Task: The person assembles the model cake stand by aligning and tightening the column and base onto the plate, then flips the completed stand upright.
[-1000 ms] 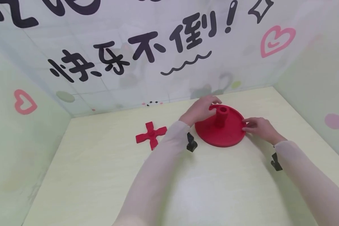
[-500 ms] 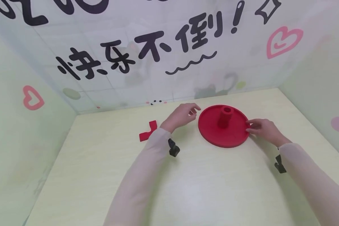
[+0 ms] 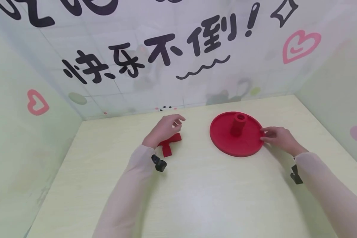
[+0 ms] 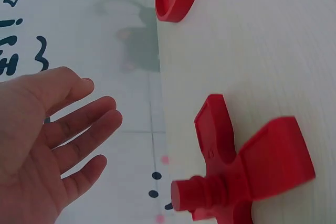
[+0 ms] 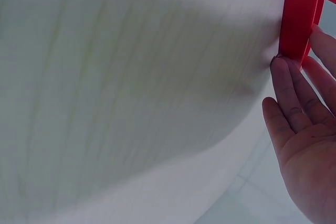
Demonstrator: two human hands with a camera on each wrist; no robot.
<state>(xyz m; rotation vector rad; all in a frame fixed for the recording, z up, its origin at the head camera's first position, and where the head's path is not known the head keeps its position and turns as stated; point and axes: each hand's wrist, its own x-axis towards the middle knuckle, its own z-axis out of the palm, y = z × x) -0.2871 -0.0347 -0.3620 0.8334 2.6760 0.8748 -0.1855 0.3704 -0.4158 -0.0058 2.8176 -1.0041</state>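
Note:
My left hand (image 3: 164,129) hovers over a red four-armed cross piece (image 3: 167,149), its fingers loosely bent and holding nothing. In the left wrist view the cross piece (image 4: 273,163) shows a short round peg standing up from its centre; the hand (image 4: 50,135) is apart from it. Farther right lies a red round disc base (image 3: 223,137) with a raised rim and a hollow upright tube (image 3: 239,125) in the middle. At its right edge my right hand (image 3: 278,136) pinches the rim. The right wrist view shows fingertips (image 5: 283,69) against the rim (image 5: 299,19).
Everything lies on a pale wooden tabletop (image 3: 196,195). Behind it stands a white wall (image 3: 154,89) with black lettering, and side walls (image 3: 339,99) close in both ends. A small black device (image 3: 159,163) is strapped to each wrist.
My left hand has left the disc base and moved leftward to above the cross piece. The right hand stays at the disc's rim. The head view has shifted slightly.

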